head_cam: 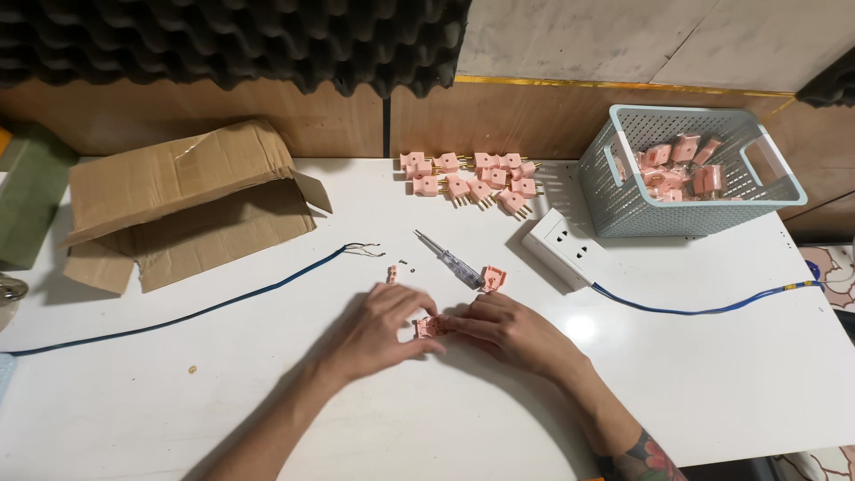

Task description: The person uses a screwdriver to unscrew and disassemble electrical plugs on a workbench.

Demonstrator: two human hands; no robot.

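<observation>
Both hands meet near the middle of the white table [178, 419]. The left hand [378, 325] and the right hand [508, 330] have their fingers closed around one small pink plug [428, 327] between them. Just above lie a screwdriver [450, 260] and a pink plug half [492, 279]. The blue basket [614, 200] at the right holds many pink plugs. The cardboard box [178, 200] lies open on its side; I cannot tell what is inside.
</observation>
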